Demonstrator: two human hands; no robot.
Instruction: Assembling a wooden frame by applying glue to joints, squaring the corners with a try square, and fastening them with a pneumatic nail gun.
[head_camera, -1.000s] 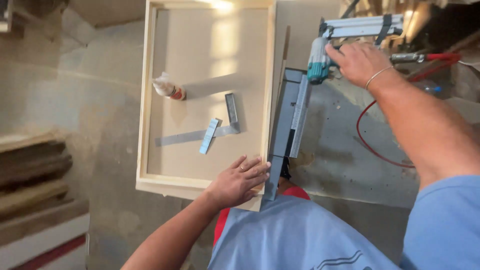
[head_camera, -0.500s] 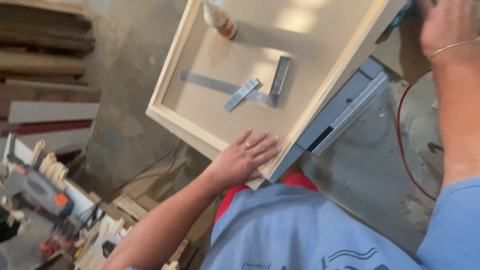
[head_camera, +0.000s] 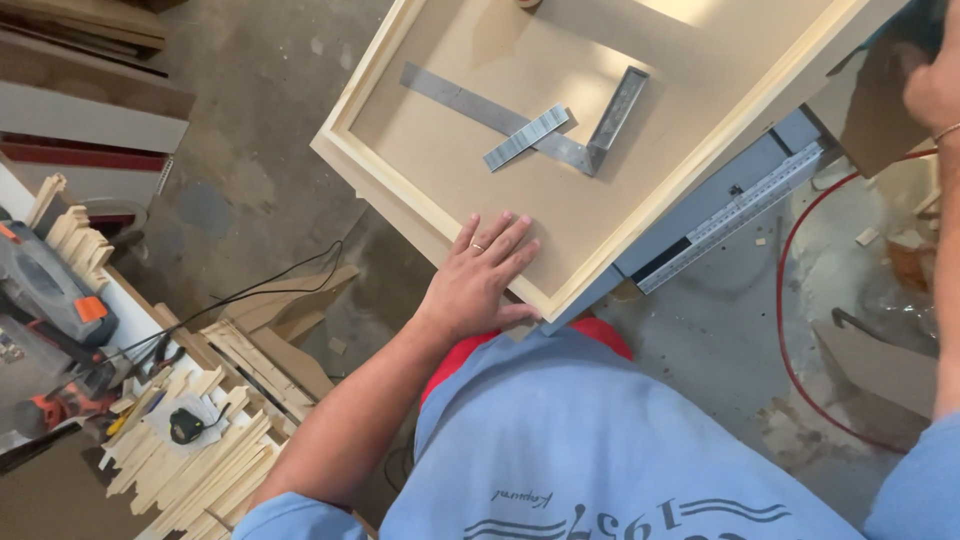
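Observation:
My left hand (head_camera: 478, 280) lies flat, fingers spread, on the near corner of a shallow pale wooden frame with a panel bottom (head_camera: 400, 195). The palm rests over the frame's rim and nothing is in it. Inside the frame lie a metal try square (head_camera: 585, 145) and a grey strip of staples (head_camera: 525, 138). My right hand (head_camera: 935, 90) shows only partly at the upper right edge, beside the frame's far side. Whether it holds anything is cut off by the picture edge.
A grey metal rail with a ruler scale (head_camera: 735, 210) runs under the frame's right side. A red hose (head_camera: 785, 330) curves over the concrete floor. At the left are piled wooden strips (head_camera: 190, 460), a grey and orange power tool (head_camera: 50, 290) and black cables (head_camera: 250, 295).
The view has swung down and left, so the frame now sits higher and tilted. My left hand has slid further onto the frame's corner. My right hand has moved almost out of view.

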